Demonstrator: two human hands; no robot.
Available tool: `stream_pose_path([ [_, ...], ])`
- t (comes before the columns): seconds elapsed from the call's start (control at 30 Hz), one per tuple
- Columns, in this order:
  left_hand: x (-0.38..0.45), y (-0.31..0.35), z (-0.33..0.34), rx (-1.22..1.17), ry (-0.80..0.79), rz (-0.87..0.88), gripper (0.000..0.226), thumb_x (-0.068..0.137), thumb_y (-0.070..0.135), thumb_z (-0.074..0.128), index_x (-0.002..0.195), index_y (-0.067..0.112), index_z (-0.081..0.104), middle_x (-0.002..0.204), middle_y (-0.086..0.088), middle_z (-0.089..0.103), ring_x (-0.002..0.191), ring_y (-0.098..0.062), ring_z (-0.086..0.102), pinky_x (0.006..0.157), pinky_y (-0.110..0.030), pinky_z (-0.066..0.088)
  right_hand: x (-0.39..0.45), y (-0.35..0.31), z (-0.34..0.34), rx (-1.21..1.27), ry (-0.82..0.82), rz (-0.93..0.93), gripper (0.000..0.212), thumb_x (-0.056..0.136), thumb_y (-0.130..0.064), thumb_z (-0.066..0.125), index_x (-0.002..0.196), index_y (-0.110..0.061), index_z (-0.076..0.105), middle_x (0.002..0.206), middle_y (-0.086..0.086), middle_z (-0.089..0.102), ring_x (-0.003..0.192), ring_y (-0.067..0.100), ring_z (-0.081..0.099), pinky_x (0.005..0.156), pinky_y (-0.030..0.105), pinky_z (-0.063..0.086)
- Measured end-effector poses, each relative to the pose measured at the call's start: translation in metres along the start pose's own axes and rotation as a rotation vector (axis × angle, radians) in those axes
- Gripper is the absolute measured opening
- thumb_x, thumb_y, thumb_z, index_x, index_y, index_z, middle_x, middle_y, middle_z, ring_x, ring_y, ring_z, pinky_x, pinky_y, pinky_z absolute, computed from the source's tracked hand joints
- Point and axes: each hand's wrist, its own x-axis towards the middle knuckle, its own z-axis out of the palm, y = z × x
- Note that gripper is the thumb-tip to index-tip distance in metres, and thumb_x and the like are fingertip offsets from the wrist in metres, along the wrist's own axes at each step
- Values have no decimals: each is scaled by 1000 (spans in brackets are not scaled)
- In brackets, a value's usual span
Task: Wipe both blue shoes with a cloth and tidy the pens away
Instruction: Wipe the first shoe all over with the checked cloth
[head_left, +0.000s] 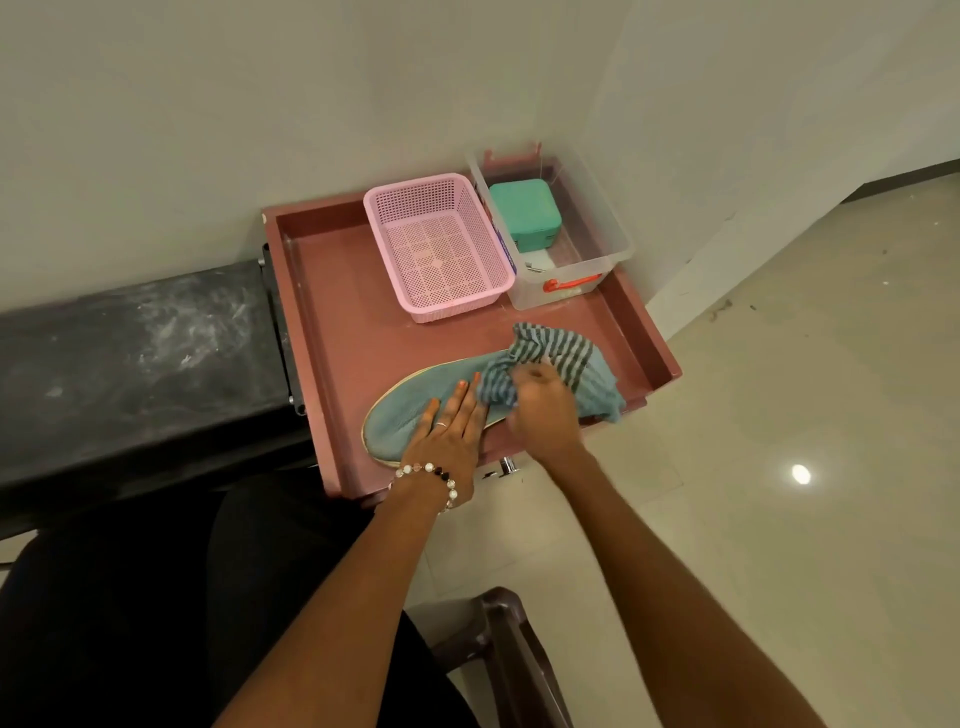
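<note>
Both bare forearms reach onto the maroon tray-like worktop (332, 332). Left hand (447, 436) presses flat, fingers straight, on the pale blue fabric shoe (410, 410) lying near the front edge. Right hand (543, 410) has fingers clamped on the grey-and-blue striped cloth (550, 353), bunched against the shoe's middle.

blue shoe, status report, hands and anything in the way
Left hand flat on blue shoe, pinning it to the tray. Right hand grips striped cloth on the shoe. Only one shoe visible, no pens seen; nothing in the way.
</note>
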Motion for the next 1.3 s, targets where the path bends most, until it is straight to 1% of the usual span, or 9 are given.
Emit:
stream_pose_path([
  [0.17, -1, -2, -1, -68, 3, 7, 101, 86, 10, 52, 146, 12, -30, 152, -1, -37, 144, -20, -26, 118, -42, -6, 17, 55, -35, -254, 87, -183, 34, 74, 5, 60, 108, 6, 63, 107, 25, 65, 112, 43, 54, 116, 40, 13],
  [0.27, 0, 0, 1, -54, 23, -5, 102, 85, 10, 52, 146, 11, -30, 153, -1, -35, 144, -20, -24, 119, -42, -4, 34, 59, -39, 36, 328, 176, 28, 76, 8, 52, 102, 8, 61, 98, 26, 65, 96, 41, 59, 95, 41, 43],
  [0.4, 0, 0, 1, -28, 28, -15, 103, 85, 14, 54, 146, 10, -29, 154, -3, -34, 145, -21, -23, 120, -43, -2, 31, 26, -36, 418, 501, 521, 30, 87, 1, 45, 115, 3, 55, 113, 20, 62, 107, 33, 57, 88, 34, 44],
  [0.57, -1, 1, -1, 34, -1, -19, 98, 88, 21, 53, 148, 8, -23, 156, -6, -28, 146, -23, -20, 117, -43, -8, 16, -6, 32, -22, 102, 37, 66, 78, -20, 35, 138, 7, 38, 147, 28, 32, 142, 36, 20, 116, 44, -3],
  [0.7, -1, 1, -7, 35, -81, 8, 84, 90, 24, 51, 151, 3, -3, 160, -12, 1, 148, -27, -9, 118, -44, -12, 12, 3, 20, -125, -108, -343, 65, 78, -11, 30, 141, 4, 35, 150, 21, 29, 144, 30, 19, 115, 29, -2],
  [0.87, -1, 0, 0, -20, 14, -9, 99, 88, 16, 52, 146, 10, -28, 153, -4, -35, 144, -21, -26, 116, -42, -9, 23, 60, -7, -351, 37, -554, 63, 69, 4, 55, 131, 0, 52, 139, 16, 48, 132, 28, 43, 113, 42, 18],
  [1.0, 0, 0, 0, -30, 20, -12, 100, 86, 14, 52, 145, 10, -29, 153, -2, -35, 144, -20, -26, 116, -41, -10, -2, 37, 30, 16, 195, -261, 62, 71, -3, 32, 129, 4, 52, 137, 20, 49, 132, 32, 42, 117, 37, 22],
  [1.17, 0, -2, -3, -37, -45, 14, 95, 87, 18, 56, 151, 10, -14, 154, -4, -32, 143, -22, -28, 117, -43, -11, -28, -23, 43, 589, 280, 169, 60, 69, -1, 38, 127, 2, 55, 131, 20, 55, 126, 29, 47, 109, 30, 30],
  [1.3, 0, -1, -2, -46, -7, -3, 100, 90, 20, 53, 145, 11, -30, 150, -1, -40, 144, -21, -26, 116, -41, -9, -28, 12, -10, 960, 124, 492, 35, 88, 9, 39, 110, -4, 63, 92, 15, 67, 76, 22, 65, 65, 30, 51],
])
